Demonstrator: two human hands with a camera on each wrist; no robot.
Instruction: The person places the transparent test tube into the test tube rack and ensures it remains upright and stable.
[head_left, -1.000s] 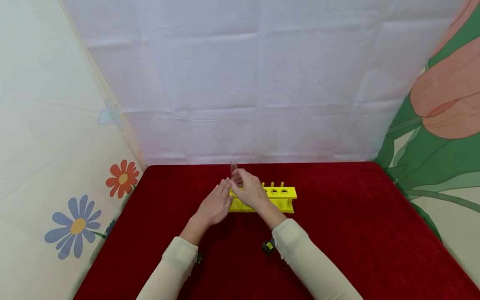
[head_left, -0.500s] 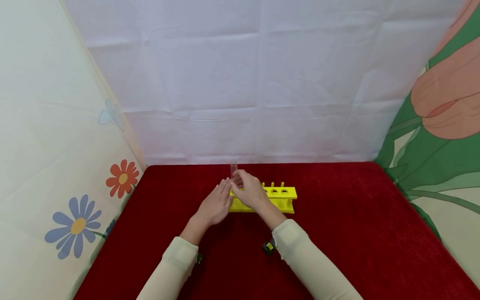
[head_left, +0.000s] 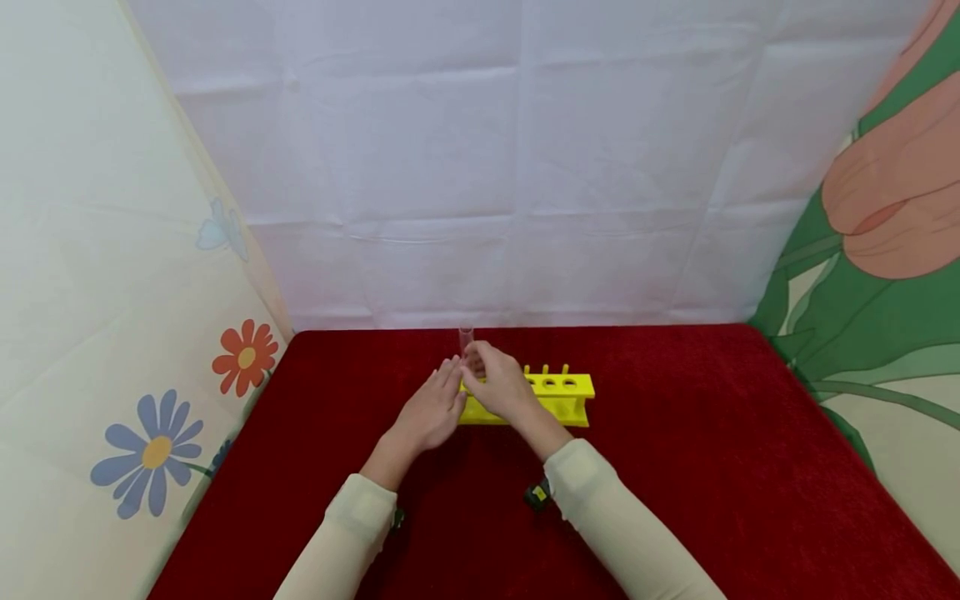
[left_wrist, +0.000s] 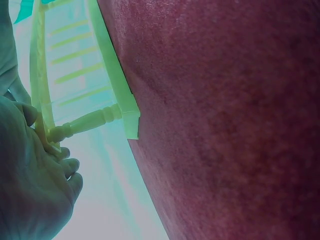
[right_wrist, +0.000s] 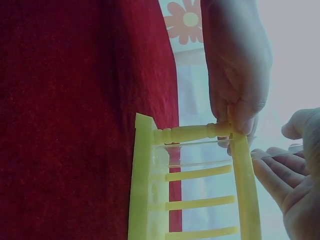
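Note:
A yellow test tube rack stands on the red cloth. A clear test tube stands in the hole at its left end; its lower part shows between the rack's two plates in the right wrist view. My left hand grips that end of the rack, thumb and fingers either side of the upper plate. My right hand is around the tube's upper part, fingers extended behind it and thumb slightly apart from it. In the head view this hand hides much of the tube.
Several yellow pegs rise along the rack's back edge, and more holes lie to the right. Red cloth covers the table. A white sheet hangs behind, with flower-printed panels at both sides.
The test tube has slid down slightly, its top now lower in the head view. Both hands keep nearly the same place, and the rack has not moved.

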